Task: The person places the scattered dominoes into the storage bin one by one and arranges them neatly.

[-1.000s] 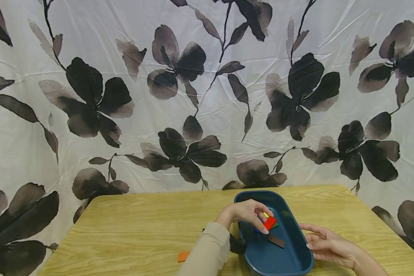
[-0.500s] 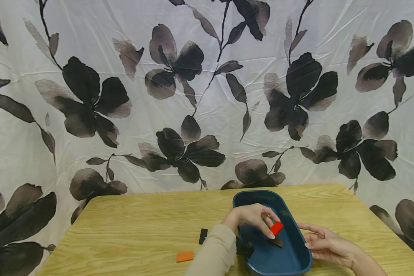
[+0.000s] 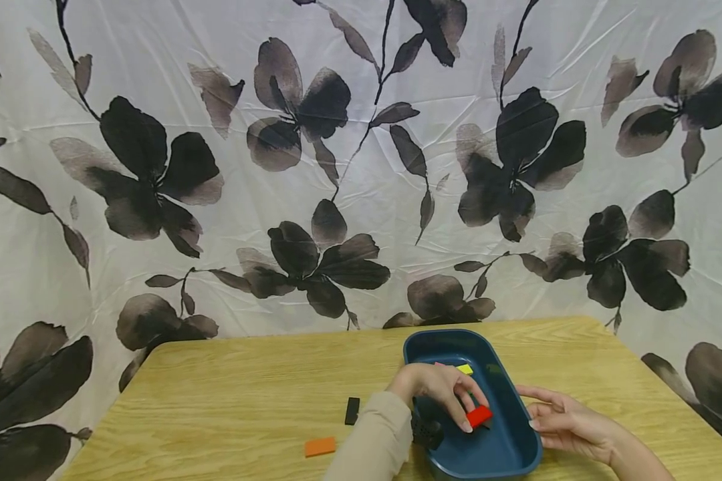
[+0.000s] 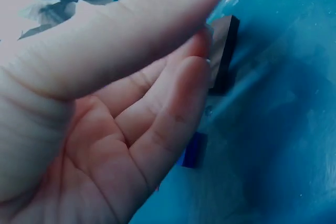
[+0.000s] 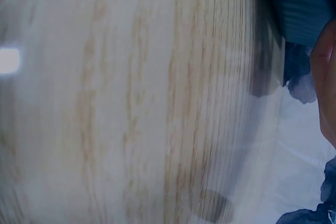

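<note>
My left hand reaches into a deep blue plastic bin, pinching a red rectangular block between thumb and fingers. Just under that block, a brown block lies on the bin floor, mostly hidden in the head view. A blue block shows past the fingers in the left wrist view. Toward the bin's far end sit a yellow block and a sliver of pink, partly covered by the hand. With extended fingers, my right hand touches the bin's right outer wall.
On the wooden table, left of the bin, lie a black block and an orange block. A flowered cloth hangs behind the table's far edge.
My left hand has carried the red block toward the near end of the bin, over the brown block. The black block has come into full view. My right hand keeps its place.
</note>
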A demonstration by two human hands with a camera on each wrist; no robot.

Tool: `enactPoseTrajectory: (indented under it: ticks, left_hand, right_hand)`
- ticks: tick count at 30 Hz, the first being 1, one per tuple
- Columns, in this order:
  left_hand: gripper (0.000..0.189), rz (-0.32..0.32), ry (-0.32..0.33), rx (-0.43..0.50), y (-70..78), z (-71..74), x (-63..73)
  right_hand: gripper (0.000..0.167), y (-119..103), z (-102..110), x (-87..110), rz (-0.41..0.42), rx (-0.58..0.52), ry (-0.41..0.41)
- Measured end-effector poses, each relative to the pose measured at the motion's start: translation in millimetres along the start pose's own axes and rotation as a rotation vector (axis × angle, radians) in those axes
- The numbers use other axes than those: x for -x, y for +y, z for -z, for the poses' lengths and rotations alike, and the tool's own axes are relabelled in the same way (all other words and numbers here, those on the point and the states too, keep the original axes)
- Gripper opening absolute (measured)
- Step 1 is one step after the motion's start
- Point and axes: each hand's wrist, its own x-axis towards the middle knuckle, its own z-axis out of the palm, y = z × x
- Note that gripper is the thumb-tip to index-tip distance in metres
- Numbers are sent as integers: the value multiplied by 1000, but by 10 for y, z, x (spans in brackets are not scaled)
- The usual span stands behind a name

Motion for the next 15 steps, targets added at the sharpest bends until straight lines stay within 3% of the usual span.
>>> enactPoseTrajectory:
  ticks: [15]
  left_hand:
    - [33,129,-72,-111,7,-41,-30]
  right_hand:
    - [48,-12,-36,-3,8,-12,-3]
